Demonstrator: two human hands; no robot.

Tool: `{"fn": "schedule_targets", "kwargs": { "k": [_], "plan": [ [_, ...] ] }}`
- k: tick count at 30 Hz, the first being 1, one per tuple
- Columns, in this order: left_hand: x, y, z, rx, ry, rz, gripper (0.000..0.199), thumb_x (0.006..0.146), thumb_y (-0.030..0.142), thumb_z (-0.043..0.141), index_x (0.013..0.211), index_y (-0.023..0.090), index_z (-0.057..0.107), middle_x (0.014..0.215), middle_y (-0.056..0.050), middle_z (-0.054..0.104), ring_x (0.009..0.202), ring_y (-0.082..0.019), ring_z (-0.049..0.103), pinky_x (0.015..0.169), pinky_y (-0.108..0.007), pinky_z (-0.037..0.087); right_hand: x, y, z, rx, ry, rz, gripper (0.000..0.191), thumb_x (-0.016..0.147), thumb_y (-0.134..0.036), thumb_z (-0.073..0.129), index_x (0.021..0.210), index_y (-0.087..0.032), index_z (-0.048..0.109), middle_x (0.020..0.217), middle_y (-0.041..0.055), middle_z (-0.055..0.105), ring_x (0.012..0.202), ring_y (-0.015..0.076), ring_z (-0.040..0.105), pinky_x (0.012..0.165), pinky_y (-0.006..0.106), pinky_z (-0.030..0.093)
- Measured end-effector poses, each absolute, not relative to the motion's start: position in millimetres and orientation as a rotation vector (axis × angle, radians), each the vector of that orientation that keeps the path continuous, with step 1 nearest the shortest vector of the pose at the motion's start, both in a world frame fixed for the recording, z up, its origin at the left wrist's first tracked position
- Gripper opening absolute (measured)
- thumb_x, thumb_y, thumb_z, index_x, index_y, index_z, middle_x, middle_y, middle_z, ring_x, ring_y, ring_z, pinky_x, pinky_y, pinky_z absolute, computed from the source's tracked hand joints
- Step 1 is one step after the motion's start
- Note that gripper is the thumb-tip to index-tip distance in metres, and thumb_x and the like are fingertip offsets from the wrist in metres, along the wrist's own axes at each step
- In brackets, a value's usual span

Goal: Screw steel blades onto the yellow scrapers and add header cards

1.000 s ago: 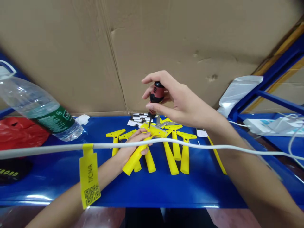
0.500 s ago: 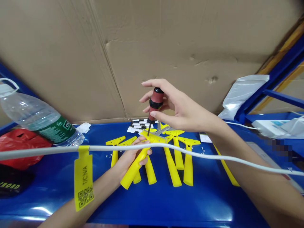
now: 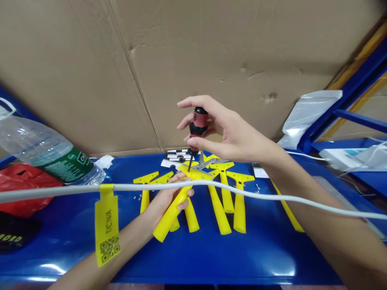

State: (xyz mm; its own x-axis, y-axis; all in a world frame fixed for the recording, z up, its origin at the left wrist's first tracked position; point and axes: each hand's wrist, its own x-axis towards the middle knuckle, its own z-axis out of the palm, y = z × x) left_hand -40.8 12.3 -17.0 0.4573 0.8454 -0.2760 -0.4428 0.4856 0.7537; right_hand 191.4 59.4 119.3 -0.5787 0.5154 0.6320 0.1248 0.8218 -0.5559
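My left hand (image 3: 169, 197) is closed around a yellow scraper (image 3: 172, 214), its handle slanting down to the left and its wide head up. In my right hand (image 3: 223, 129) is a red and black screwdriver (image 3: 198, 123), gripped by the handle between thumb and fingers, the index finger arched near its top. The shaft points down, with its tip at the scraper's head. Whether a screw sits under the tip is too small to tell. Several more yellow scrapers (image 3: 240, 207) lie on the blue table (image 3: 211, 257) behind and beside my left hand.
A white cable (image 3: 256, 196) with a yellow tag (image 3: 107, 229) crosses in front of the hands. Left are a water bottle (image 3: 51, 149) and a red bag (image 3: 24, 189). Black and white packets (image 3: 175, 159) lie behind the scrapers; small screws (image 3: 257, 188) lie rightward. Cardboard (image 3: 211, 60) stands behind.
The screwdriver handle has turned slightly, showing a dark mark near its top, and my right fingers have shifted a little. My left hand keeps its hold. The view has moved slightly.
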Motion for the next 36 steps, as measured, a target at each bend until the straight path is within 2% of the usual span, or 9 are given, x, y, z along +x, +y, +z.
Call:
{"fn": "schedule_targets", "kwargs": {
  "k": [3, 5, 8, 11, 14, 17, 22, 28, 36],
  "plan": [
    [-42, 12, -17, 0.671, 0.692, 0.859, 0.044, 0.093, 0.027, 0.089, 0.112, 0.024, 0.05, 0.077, 0.002, 0.067, 0.049, -0.01, 0.06, 0.036, -0.013, 0.036, 190, 60, 119, -0.503, -2.12, 0.516, 0.058, 0.101, -0.036, 0.084, 0.15, -0.021, 0.057, 0.117, 0.0065, 0.072, 0.106, 0.0234, 0.074, 0.093, 0.038, 0.067],
    [-43, 11, -18, 0.674, 0.683, 0.867, 0.039, 0.095, 0.027, 0.086, 0.113, 0.023, 0.051, 0.079, 0.001, 0.068, 0.049, -0.009, 0.059, 0.037, -0.013, 0.037, 190, 61, 117, -0.514, -2.113, 0.5, 0.058, 0.102, -0.037, 0.083, 0.151, -0.025, 0.055, 0.118, 0.0062, 0.072, 0.106, 0.0235, 0.074, 0.093, 0.038, 0.068],
    [-43, 10, -20, 0.658, 0.687, 0.894, 0.036, 0.097, 0.025, 0.083, 0.116, 0.023, 0.053, 0.08, 0.001, 0.068, 0.047, -0.008, 0.057, 0.037, -0.014, 0.039, 192, 63, 114, -0.477, -2.142, 0.566, 0.063, 0.106, -0.031, 0.075, 0.162, -0.024, 0.046, 0.129, 0.0091, 0.068, 0.122, 0.0252, 0.074, 0.098, 0.038, 0.067],
    [-42, 11, -20, 0.647, 0.704, 0.898, 0.039, 0.093, 0.023, 0.087, 0.113, 0.023, 0.053, 0.082, 0.0, 0.069, 0.05, -0.009, 0.061, 0.038, -0.013, 0.038, 193, 65, 113, -0.449, -2.14, 0.607, 0.063, 0.106, -0.031, 0.073, 0.163, -0.023, 0.046, 0.133, 0.0103, 0.066, 0.131, 0.027, 0.072, 0.098, 0.037, 0.068],
    [-41, 11, -18, 0.653, 0.727, 0.884, 0.044, 0.09, 0.022, 0.091, 0.109, 0.023, 0.051, 0.083, -0.001, 0.071, 0.051, -0.009, 0.061, 0.037, -0.013, 0.037, 192, 65, 114, -0.511, -2.131, 0.527, 0.062, 0.102, -0.038, 0.081, 0.156, -0.026, 0.052, 0.123, 0.008, 0.071, 0.118, 0.0278, 0.075, 0.094, 0.04, 0.068],
    [-41, 11, -16, 0.675, 0.719, 0.874, 0.042, 0.091, 0.025, 0.089, 0.107, 0.023, 0.051, 0.08, 0.001, 0.069, 0.047, -0.007, 0.057, 0.037, -0.013, 0.037, 192, 63, 116, -0.582, -2.128, 0.431, 0.06, 0.099, -0.04, 0.085, 0.151, -0.028, 0.057, 0.119, 0.0073, 0.074, 0.108, 0.0281, 0.075, 0.097, 0.045, 0.067],
    [-40, 12, -15, 0.658, 0.748, 0.873, 0.04, 0.094, 0.021, 0.084, 0.112, 0.024, 0.048, 0.076, 0.003, 0.069, 0.043, -0.008, 0.056, 0.035, -0.013, 0.037, 193, 64, 113, -0.448, -2.17, 0.553, 0.058, 0.108, -0.037, 0.07, 0.16, -0.025, 0.047, 0.131, 0.0107, 0.071, 0.118, 0.0266, 0.075, 0.101, 0.044, 0.066],
    [-40, 13, -14, 0.627, 0.792, 0.911, 0.035, 0.099, 0.021, 0.081, 0.113, 0.023, 0.05, 0.087, -0.001, 0.073, 0.038, -0.005, 0.053, 0.036, -0.013, 0.041, 191, 68, 111, -0.504, -2.173, 0.344, 0.05, 0.102, -0.051, 0.083, 0.139, -0.027, 0.061, 0.125, 0.0073, 0.067, 0.107, 0.0243, 0.069, 0.089, 0.038, 0.065],
    [-42, 11, -18, 0.6, 0.748, 0.906, 0.033, 0.097, 0.02, 0.084, 0.111, 0.023, 0.053, 0.086, 0.0, 0.072, 0.042, -0.005, 0.054, 0.036, -0.013, 0.042, 189, 67, 108, -0.464, -2.204, 0.497, 0.052, 0.109, -0.044, 0.07, 0.152, -0.027, 0.045, 0.126, 0.0092, 0.069, 0.109, 0.0242, 0.071, 0.093, 0.042, 0.066]
  ]
}}
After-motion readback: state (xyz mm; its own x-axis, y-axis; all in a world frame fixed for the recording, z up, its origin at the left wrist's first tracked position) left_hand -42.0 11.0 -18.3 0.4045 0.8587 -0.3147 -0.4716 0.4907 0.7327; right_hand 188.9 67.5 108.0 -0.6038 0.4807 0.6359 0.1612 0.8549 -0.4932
